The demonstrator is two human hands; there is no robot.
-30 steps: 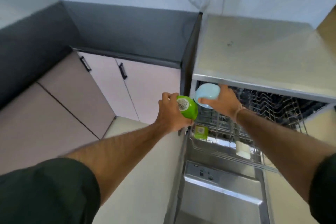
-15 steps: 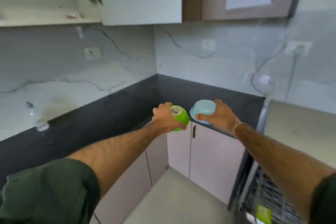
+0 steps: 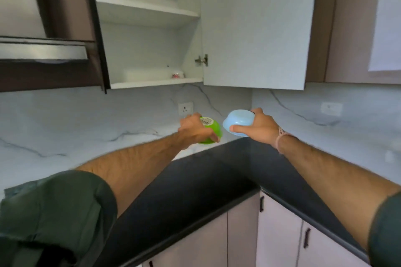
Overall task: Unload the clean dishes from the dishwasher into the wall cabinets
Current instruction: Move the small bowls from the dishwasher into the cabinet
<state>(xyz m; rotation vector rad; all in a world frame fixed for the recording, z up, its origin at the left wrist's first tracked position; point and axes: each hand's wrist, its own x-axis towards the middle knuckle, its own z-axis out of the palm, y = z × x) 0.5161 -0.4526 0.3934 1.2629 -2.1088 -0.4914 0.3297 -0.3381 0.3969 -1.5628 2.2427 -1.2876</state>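
My left hand grips a green bowl that carries a barcode sticker. Beside it, my right hand holds a light blue bowl bottom up, thumb along its rim. Both bowls hang over the corner of the black counter, below the open wall cabinet. Its white door stands swung out to the right. A small patterned item sits on the cabinet's lower shelf; a white shelf lies above it. The dishwasher is out of view.
A dark range hood juts out to the left of the cabinet. A wall socket is on the marble backsplash behind my left hand, another socket at right. Pale base cabinets with dark handles run under the counter.
My view has swung up from the dishwasher to the wall cabinet. Both hands have lifted the bowls away from the rack and now hold them over the counter corner.
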